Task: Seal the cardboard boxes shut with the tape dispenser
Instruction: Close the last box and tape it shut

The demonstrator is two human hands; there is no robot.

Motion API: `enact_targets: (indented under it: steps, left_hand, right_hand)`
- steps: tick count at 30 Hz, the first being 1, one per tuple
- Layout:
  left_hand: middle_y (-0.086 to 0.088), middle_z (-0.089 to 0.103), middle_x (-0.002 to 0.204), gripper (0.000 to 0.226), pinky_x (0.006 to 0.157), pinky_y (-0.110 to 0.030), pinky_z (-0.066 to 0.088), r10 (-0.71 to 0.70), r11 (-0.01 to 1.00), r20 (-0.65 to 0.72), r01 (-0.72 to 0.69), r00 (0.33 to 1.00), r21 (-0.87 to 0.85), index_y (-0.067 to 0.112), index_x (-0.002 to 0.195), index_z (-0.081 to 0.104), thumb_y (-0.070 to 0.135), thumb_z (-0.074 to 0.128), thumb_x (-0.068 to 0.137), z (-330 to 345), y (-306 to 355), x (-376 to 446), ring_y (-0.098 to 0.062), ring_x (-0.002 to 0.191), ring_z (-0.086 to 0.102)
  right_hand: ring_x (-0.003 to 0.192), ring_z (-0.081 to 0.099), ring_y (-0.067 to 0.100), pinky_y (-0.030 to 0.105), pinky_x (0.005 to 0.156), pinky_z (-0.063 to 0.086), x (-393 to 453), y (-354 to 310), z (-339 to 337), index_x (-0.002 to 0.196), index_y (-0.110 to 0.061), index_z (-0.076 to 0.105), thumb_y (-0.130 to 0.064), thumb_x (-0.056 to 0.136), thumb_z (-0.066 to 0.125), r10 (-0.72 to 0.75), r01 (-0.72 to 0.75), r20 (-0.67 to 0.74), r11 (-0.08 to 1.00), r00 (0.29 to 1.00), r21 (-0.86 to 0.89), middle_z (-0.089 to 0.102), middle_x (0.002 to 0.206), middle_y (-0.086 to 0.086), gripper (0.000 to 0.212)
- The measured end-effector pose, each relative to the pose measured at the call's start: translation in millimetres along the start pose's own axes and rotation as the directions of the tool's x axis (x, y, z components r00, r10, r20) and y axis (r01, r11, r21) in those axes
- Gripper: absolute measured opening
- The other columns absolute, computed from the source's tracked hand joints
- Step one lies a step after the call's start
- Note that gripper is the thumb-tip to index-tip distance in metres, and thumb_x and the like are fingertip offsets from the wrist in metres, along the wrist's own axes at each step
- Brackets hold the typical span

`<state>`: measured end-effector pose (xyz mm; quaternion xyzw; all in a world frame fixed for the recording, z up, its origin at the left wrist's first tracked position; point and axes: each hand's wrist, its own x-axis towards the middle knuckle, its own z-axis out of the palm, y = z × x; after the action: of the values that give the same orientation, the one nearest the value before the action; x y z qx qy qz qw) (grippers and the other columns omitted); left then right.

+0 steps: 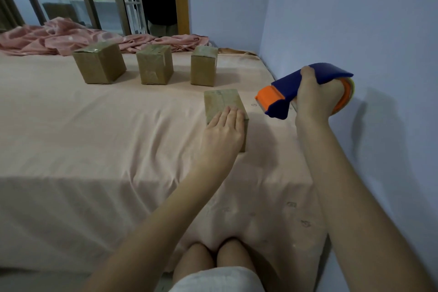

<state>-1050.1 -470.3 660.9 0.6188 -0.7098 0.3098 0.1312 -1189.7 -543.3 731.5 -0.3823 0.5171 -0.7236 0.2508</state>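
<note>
**A:** Status on the sealing job?

**B:** Four cardboard boxes on the bed sheet (94, 140). Left hand (222, 133) lies flat on the near box (221, 102), fingers (231, 115) straight and together, pressing its top, not curled round anything. Right hand (315, 95) is wrapped round the tape dispenser (298, 87), thumb over the blue housing, fingers curled under it. The dispenser is in the air, just to the right of the left fingertips and apart from the box. Orange nose points toward the box.

**A:** Near box taped?

**B:** Its top has a glossy strip running away from the fingertips, so it looks taped already. Can't confirm the sides or the end under the palm.

**A:** And the rest?

**B:** Three stand in a row well beyond the fingertips: left box (99, 64), middle box (155, 65), right box (204, 66). All flaps are down. Left and middle show a sheen on top that reads as tape. Right one is too small to tell. My guess is late in the task, maybe the last box getting smoothed down or another strip.

**A:** Any labels or brand?

**B:** Nothing readable. No print visible on the boxes or the dispenser. A few small dark marks on the sheet near the right forearm, not legible.

**A:** Anything else around?

**B:** Pink blanket (59, 38) bunched behind the row.
</note>
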Motion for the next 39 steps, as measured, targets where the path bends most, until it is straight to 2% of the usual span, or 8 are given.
enact_targets:
  steps: [6,14,17,21,25,29,35,39]
  left_hand:
    - [-0.006,0.066,0.119,0.038,0.097,-0.027,0.047,0.018,1.0,-0.067,-0.018,0.998,-0.002,0.007,0.118,0.065,0.016,0.065,0.081,2.5,0.7,1.5,-0.017,0.114,0.061]
    - [-0.01,0.07,0.108,0.035,0.09,-0.03,0.052,0.013,0.998,-0.088,-0.019,0.996,-0.061,0.004,0.107,0.07,0.013,0.073,0.074,1.1,0.5,2.6,-0.021,0.104,0.066]
    - [-0.01,0.069,0.113,0.031,0.093,-0.03,0.05,0.034,0.998,-0.084,-0.038,0.996,-0.047,0.004,0.112,0.067,0.01,0.056,0.084,0.7,1.2,2.5,-0.022,0.109,0.064]
    - [-0.007,0.065,0.121,0.052,0.1,-0.029,0.045,0.013,0.999,-0.012,-0.014,1.0,-0.046,0.007,0.121,0.062,0.01,0.023,0.087,-6.9,2.6,2.2,-0.019,0.117,0.059]
    - [-0.013,0.055,0.134,0.043,0.107,-0.032,0.039,0.008,0.999,-0.003,-0.008,1.0,-0.037,0.002,0.132,0.051,0.012,0.051,0.09,-5.5,-0.3,2.2,-0.024,0.126,0.051]
    - [-0.017,0.047,0.14,0.051,0.111,-0.035,0.033,-0.014,0.999,0.063,0.016,0.998,-0.035,-0.001,0.138,0.042,0.014,0.053,0.091,-1.9,-0.5,3.4,-0.027,0.132,0.044]
    - [-0.016,0.038,0.147,0.052,0.114,-0.035,0.023,-0.019,0.989,0.073,0.029,0.997,-0.142,0.002,0.143,0.032,0.019,0.047,0.097,6.2,-0.2,10.0,-0.027,0.138,0.034]
    - [-0.003,0.062,0.124,0.043,0.077,-0.029,0.05,-0.095,0.973,0.109,0.116,0.99,-0.201,0.014,0.122,0.059,0.024,0.067,0.081,-7.3,-5.5,18.2,-0.018,0.111,0.06]
  right_hand:
    - [0.068,0.057,0.014,0.019,0.05,0.036,0.6,1.2,5.3,0.085,-0.013,0.055,-0.026,0.085,0.054,-0.181,0.234,0.166,0.883,0.969,-0.408,0.058,0.073,-0.005,0.012]
    - [0.058,0.048,0.014,0.024,0.049,0.026,6.2,-5.4,26.0,0.072,-0.014,0.051,-0.021,0.083,0.049,-0.12,0.262,0.261,0.738,0.958,-0.622,0.048,0.06,-0.006,0.012]
    - [0.051,0.041,0.011,0.024,0.047,0.023,9.6,-2.9,29.1,0.062,-0.017,0.042,-0.02,0.082,0.049,-0.112,0.265,0.265,0.703,0.958,-0.66,0.044,0.058,-0.006,0.021]
    - [0.05,0.039,0.011,0.023,0.047,0.021,9.2,-1.0,36.6,0.063,-0.016,0.04,-0.02,0.083,0.049,-0.135,0.293,0.273,0.656,0.952,-0.696,0.042,0.058,-0.004,0.022]
    - [0.056,0.045,0.021,0.026,0.047,0.022,9.9,5.8,33.9,0.075,-0.009,0.048,-0.017,0.084,0.049,-0.199,0.39,0.336,0.513,0.92,-0.765,0.046,0.062,0.001,0.012]
    - [0.063,0.051,0.023,0.027,0.053,0.03,15.5,26.7,12.2,0.078,-0.007,0.052,-0.023,0.085,0.05,-0.212,0.367,0.302,0.619,0.929,-0.694,0.05,0.062,0.001,0.018]
    - [0.057,0.049,0.015,0.024,0.05,0.029,19.2,40.3,-3.9,0.069,-0.015,0.047,-0.038,0.087,0.056,-0.364,0.542,0.411,0.671,0.836,-0.506,0.048,0.057,-0.006,0.03]
    - [0.052,0.045,0.018,0.021,0.047,0.023,17.3,47.0,-6.5,0.064,-0.014,0.043,-0.04,0.081,0.05,-0.548,0.683,0.412,0.53,0.728,-0.502,0.048,0.056,0.001,0.031]
